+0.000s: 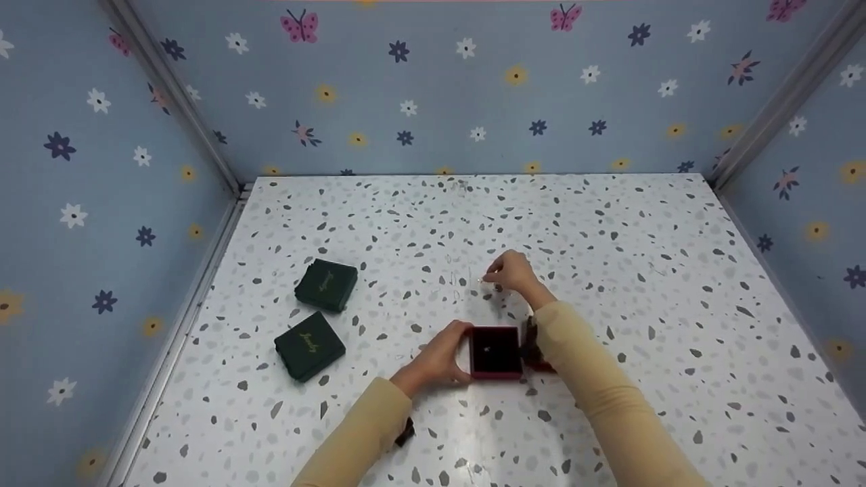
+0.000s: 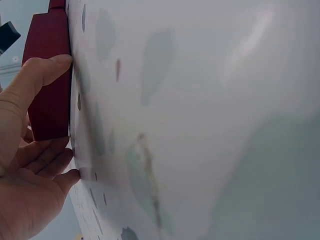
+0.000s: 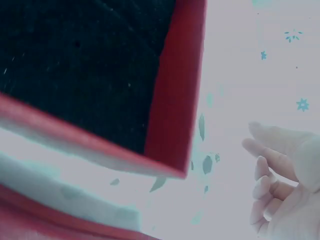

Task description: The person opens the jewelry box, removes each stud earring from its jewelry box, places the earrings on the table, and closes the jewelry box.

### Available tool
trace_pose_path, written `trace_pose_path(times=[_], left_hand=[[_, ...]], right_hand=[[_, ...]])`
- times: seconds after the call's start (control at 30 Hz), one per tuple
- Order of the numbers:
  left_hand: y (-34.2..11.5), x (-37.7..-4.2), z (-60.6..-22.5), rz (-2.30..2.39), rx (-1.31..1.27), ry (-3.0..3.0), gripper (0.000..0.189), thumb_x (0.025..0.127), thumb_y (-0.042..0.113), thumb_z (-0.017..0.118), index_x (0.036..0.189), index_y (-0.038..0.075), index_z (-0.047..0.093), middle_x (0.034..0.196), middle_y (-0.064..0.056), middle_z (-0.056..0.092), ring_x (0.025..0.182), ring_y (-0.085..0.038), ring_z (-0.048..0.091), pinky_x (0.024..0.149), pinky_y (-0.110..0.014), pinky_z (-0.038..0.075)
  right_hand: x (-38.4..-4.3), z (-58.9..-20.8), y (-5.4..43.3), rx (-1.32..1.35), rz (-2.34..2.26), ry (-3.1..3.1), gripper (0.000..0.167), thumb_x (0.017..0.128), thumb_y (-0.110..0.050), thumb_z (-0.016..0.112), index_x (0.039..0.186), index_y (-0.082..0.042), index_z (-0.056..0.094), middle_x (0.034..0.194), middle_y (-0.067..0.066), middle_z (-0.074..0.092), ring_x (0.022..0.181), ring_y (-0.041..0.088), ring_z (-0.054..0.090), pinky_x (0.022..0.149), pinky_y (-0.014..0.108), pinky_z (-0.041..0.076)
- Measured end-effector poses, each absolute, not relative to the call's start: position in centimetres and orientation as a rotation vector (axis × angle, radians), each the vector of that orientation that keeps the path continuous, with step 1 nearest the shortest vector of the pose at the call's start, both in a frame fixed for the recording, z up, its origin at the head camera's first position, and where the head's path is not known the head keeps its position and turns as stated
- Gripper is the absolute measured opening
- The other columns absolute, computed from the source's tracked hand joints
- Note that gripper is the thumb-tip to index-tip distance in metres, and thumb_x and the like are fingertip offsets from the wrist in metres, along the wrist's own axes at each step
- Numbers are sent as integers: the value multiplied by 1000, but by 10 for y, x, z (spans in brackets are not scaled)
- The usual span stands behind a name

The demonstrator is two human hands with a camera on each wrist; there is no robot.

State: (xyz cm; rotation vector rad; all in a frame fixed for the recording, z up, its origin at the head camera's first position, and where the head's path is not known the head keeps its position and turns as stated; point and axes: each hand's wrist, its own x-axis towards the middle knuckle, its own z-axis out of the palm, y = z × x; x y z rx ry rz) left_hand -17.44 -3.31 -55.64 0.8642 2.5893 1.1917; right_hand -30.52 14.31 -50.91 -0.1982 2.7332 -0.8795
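Note:
My left hand (image 1: pixel 440 358) grips the left side of a small red jewelry box (image 1: pixel 497 375), thumb at its near edge and fingers at its far edge. The box lies open on the table, showing a black lining with a tiny shiny piece (image 1: pixel 486 350) on it. In the left wrist view, the thumb presses the outer wall of the red box (image 2: pixel 47 105). Beyond the box, my right hand (image 1: pixel 512 272) pinches a tiny shiny item (image 1: pixel 481 279), too small to identify. Overexposure in the right wrist view hides what the right hand (image 3: pixel 287 182) holds.
Two dark green jewelry boxes (image 1: pixel 327 285) lie at the left. Right of the red box, a red and dark part (image 1: pixel 541 366) is partly covered by the right sleeve. Faint thin pieces (image 1: pixel 454 279) lie left of the right hand. Patterned walls (image 1: pixel 433 81) border the speckled table.

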Motion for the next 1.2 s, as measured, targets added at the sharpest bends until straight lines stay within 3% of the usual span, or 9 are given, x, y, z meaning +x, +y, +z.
trace_pose_path(times=[0.37,0.7,1.2], left_hand=[[-35,-173,-556,1218,903,2578,84,49,11,83,121,-1,41,113,-8,46,107,-19,45,98,-25,30],[-33,-174,-557,1225,858,2571,85,48,11,83,121,2,40,114,-5,47,107,-16,45,99,-25,29],[-33,-174,-556,1236,855,2567,85,47,10,83,121,3,41,112,-3,47,106,-16,45,98,-24,30]], right_hand=[[-297,-503,154,-201,-894,2765,17,75,-17,69,83,-1,69,74,7,63,61,13,52,54,25,44],[-284,-506,159,-435,-935,2835,14,75,-13,68,81,-1,69,67,5,60,57,13,48,50,24,39],[-257,-507,157,-671,-1100,2842,13,72,-12,71,77,0,69,65,4,59,55,13,48,52,24,41]])
